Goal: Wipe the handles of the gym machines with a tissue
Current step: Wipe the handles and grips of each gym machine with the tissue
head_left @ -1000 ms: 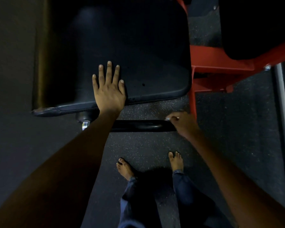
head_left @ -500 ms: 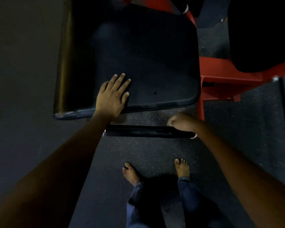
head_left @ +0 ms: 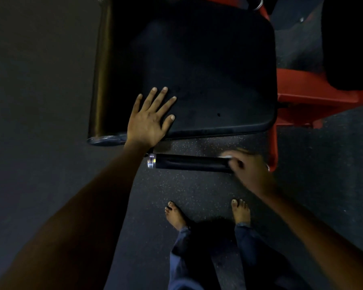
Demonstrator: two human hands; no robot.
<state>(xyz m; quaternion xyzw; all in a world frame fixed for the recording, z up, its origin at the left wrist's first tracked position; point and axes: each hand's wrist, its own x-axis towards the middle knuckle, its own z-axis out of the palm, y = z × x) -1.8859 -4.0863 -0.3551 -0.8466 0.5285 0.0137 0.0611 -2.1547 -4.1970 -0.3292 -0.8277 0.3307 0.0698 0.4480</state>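
The right hand (head_left: 248, 170) curled round the handle's (head_left: 189, 163) right end, pinching a pale, blurred tissue (head_left: 225, 156), probably soft and flimsy; the handle looked rigid, best gripped around; the left hand (head_left: 149, 120) lay flat, fingers spread, on the seat pad (head_left: 208, 70).

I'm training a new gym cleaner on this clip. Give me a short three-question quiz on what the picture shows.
1. True or false: the left hand lies flat on the seat pad.
2. Which end of the handle is the right hand at: A, the chrome-capped end, or B, the end by the red frame?
3. What pale thing shows at the right hand's fingertips?

Key: 1 true. 2 B. 3 the tissue.
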